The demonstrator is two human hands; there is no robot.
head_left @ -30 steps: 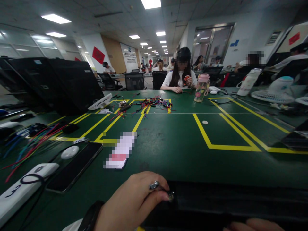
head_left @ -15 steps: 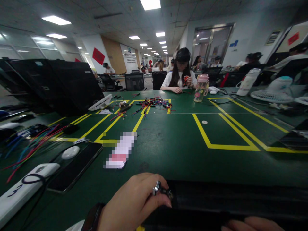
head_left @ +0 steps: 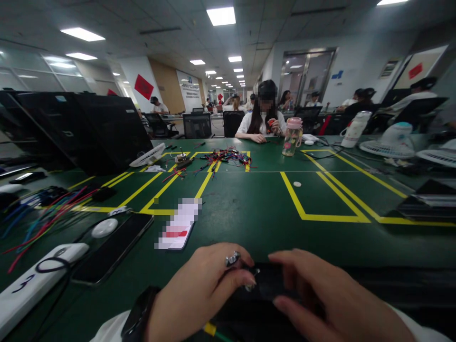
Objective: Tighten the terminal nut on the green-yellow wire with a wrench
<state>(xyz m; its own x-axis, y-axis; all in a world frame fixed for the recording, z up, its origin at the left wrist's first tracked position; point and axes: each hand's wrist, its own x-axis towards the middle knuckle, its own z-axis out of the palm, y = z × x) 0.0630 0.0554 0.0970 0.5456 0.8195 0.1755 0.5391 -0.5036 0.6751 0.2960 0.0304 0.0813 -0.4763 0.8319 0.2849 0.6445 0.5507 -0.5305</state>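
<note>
At the near edge of the dark green tabletop [head_left: 249, 209] with its yellow tape lines, we are working both hands over a flat black fabric-like piece [head_left: 374, 289] that is lying with its long axis running left to right along the edge. Our left hand [head_left: 199, 294], bearing a silver ring, is pinching a small metallic fitting [head_left: 251, 285] at the piece's left end, thumb and forefinger closed narrowly upon it. Our right hand [head_left: 320, 299] is resting just to the right of that pinch, its fingers [head_left: 285, 266] loosely curved over the black piece and touching it; whether they are gripping anything we cannot tell. The fitting is thus lying between the two hands, nearer the left. A black smartphone [head_left: 110, 251] is lying well apart, to the left.
</note>
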